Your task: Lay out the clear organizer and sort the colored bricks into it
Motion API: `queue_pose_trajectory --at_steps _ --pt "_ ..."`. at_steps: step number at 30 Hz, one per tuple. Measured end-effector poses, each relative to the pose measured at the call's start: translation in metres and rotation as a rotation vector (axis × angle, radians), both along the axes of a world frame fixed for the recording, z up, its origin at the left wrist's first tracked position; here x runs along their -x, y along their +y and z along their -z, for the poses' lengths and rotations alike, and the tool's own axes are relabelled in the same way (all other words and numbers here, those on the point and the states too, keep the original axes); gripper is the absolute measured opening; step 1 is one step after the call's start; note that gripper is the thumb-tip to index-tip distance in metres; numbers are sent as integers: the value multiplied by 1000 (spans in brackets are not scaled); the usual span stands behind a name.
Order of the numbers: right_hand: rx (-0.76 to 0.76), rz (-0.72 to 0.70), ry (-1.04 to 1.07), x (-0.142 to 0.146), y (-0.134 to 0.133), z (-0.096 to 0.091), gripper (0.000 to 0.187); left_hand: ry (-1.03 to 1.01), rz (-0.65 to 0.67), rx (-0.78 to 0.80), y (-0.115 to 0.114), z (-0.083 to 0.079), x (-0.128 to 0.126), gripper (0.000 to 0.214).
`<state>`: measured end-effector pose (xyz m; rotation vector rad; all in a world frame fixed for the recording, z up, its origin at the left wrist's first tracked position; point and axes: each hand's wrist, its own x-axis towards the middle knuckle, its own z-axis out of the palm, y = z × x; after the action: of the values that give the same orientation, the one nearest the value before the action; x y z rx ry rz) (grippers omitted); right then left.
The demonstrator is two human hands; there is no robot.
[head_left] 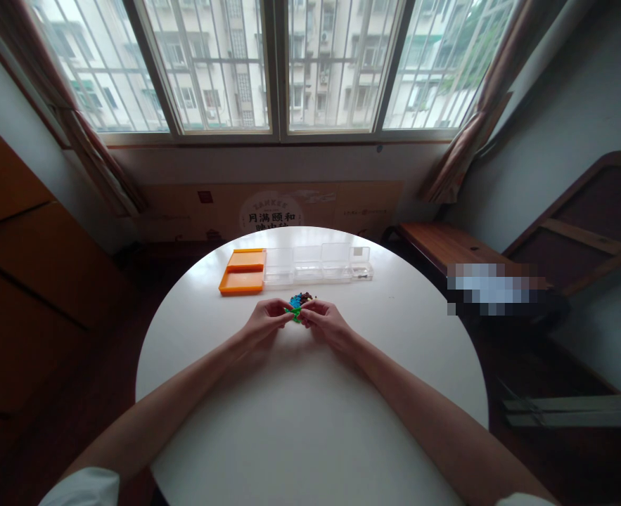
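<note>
My left hand [269,313] and my right hand [323,318] meet over the middle of a white round table. Both are closed in a pinch, thumb against fingers, on a small bright green piece [295,312] between them. It looks like plastic, but its exact kind is too small to make out. Just beyond my fingertips lies a small pile of loose pieces [304,298], blue on the left and dark brown on the right. My fingers partly hide the pile and the green piece.
An open orange case [241,282] stands on the white table [289,422] beyond my left hand. Beside it, a row of clear plastic boxes [308,273] with raised lids runs to the right. The rightmost clear box [362,273] holds something small. A wooden bench [447,242] stands right of the table.
</note>
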<state>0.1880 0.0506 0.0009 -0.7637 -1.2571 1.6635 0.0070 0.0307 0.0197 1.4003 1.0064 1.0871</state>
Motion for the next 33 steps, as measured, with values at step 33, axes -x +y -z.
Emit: queue_pose_trajectory --at_steps 33 --pt "2 18 -25 0 0 -1 29 12 30 -36 5 10 2 33"
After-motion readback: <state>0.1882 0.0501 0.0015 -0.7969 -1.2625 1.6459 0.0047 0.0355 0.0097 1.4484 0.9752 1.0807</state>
